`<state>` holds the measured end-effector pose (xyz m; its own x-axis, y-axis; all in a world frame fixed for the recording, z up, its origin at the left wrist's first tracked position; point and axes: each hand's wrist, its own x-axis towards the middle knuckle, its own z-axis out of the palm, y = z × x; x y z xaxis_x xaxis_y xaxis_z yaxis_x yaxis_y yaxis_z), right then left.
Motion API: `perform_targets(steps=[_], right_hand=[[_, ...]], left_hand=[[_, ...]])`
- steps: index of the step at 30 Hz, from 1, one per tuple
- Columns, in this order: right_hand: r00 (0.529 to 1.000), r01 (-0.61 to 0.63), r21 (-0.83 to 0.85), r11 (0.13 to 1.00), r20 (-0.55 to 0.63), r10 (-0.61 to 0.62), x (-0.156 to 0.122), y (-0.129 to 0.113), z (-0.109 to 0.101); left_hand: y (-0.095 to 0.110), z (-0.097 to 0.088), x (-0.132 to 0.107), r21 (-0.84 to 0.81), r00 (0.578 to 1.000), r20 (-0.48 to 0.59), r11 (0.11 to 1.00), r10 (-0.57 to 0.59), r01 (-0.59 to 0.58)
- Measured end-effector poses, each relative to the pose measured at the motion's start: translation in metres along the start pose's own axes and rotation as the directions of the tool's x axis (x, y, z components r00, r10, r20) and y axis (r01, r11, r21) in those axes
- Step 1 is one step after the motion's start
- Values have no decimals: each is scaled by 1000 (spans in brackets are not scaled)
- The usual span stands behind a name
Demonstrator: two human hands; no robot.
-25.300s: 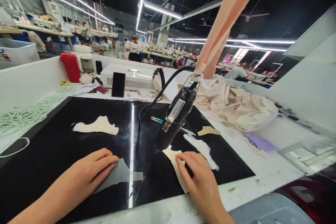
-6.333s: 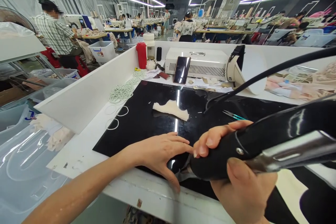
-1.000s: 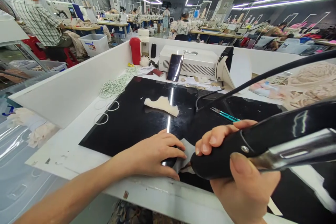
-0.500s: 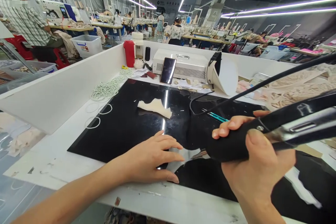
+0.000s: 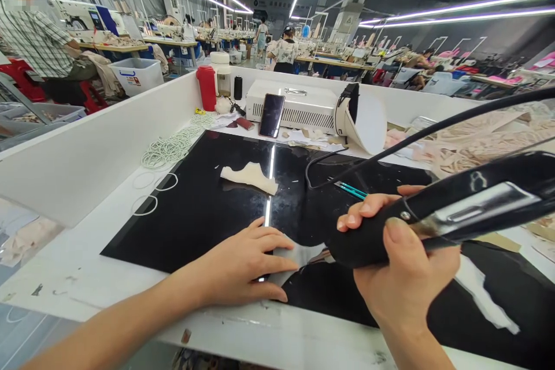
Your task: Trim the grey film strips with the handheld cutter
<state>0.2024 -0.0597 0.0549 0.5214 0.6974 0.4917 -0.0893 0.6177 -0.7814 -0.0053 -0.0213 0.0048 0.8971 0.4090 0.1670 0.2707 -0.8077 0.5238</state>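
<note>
My left hand [image 5: 243, 257] lies with fingers spread on a greyish, translucent flat piece [image 5: 306, 252] on the black board [image 5: 173, 222]. In my right hand [image 5: 403, 280] is a thick black corded hand tool [image 5: 459, 199], gripped with the fingers underneath and the thumb along its side. Its flat metal tip [image 5: 321, 256] touches, or nearly touches, the edge of the translucent piece, just right of my left fingertips. Farther back a cream cut piece [image 5: 250, 177] rests on the board. A white strip [image 5: 488, 295] lies to the right, beyond my right wrist.
Teal tweezers [image 5: 352, 190] lie behind the tool, whose black cord [image 5: 403, 139] arches over the right side. Green elastic loops [image 5: 167, 147] sit at the left. A phone [image 5: 272, 115] leans on a white vented box [image 5: 299, 103]. Low white walls [image 5: 108, 150] edge the table.
The whole view has shifted slightly left and the tool appears closer to my left hand. My left hand still presses the translucent piece, and the grip on the tool is unchanged.
</note>
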Motion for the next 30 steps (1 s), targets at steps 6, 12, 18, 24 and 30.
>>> perform_targets(steps=[6,12,18,24,30], right_hand=[[1000,8,-4,1000,-1,-8,-1,1,1],[1000,-12,-29,999,-17,12,1,2,0],[998,29,-29,999,-63,-31,9,4,-8],[997,48,-36,998,-64,-51,8,7,-13],[995,52,-43,998,-87,-56,8,6,-13]], left_hand=[[-1,1,-1,-9,1000,-8,1000,2,-2],[-3,2,-2,-4,1000,-24,1000,-1,1],[-5,3,-4,-2,1000,-19,1000,-11,11],[-4,1,-5,10,1000,-24,1000,-9,9],[-5,2,-5,23,1000,-20,1000,-19,19]])
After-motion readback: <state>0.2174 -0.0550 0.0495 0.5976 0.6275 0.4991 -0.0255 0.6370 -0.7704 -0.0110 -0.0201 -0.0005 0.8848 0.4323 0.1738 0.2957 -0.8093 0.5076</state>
